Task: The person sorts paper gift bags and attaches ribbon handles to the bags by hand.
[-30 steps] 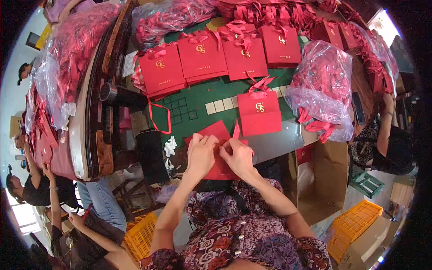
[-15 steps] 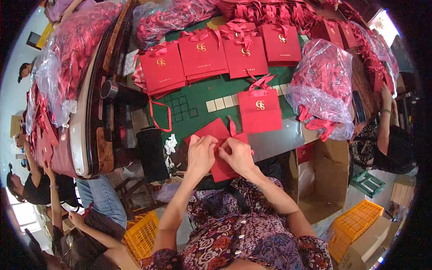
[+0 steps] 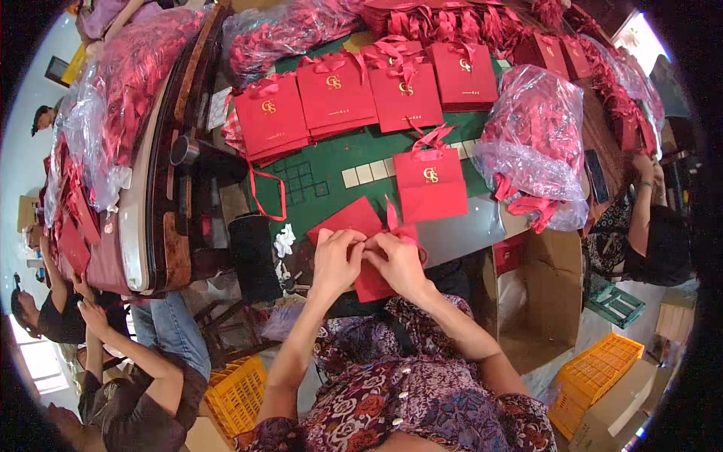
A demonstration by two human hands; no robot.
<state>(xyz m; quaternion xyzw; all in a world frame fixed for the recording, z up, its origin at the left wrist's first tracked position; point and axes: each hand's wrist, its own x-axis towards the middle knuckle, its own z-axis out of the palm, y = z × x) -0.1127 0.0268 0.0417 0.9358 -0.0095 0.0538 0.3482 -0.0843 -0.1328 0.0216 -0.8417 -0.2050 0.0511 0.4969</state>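
Observation:
A red paper gift bag point(image 3: 374, 284) lies at the table's near edge under both my hands. My left hand point(image 3: 339, 260) pinches at its middle, fingertips together. My right hand point(image 3: 394, 261) meets it there, thumb and fingers also closed on the bag. What exactly sits between the fingertips, ribbon or paper, is hidden. A loop of red ribbon point(image 3: 392, 212) rises behind my right hand. Just beyond, another red bag point(image 3: 429, 184) with a gold emblem and a ribbon bow lies on the green mat point(image 3: 331, 162).
Stacks of red bags point(image 3: 337, 90) line the mat's far side. A clear plastic sack of red ribboned bags point(image 3: 533, 135) stands right, near a phone point(image 3: 596, 177). An open cardboard box point(image 3: 538, 301) is below the table edge. Co-workers sit left and right; a dark cup point(image 3: 184, 151) stands left.
My hands have drawn slightly closer together over the bag, the right shifting a little left. At the left, a co-worker's arms and body have moved.

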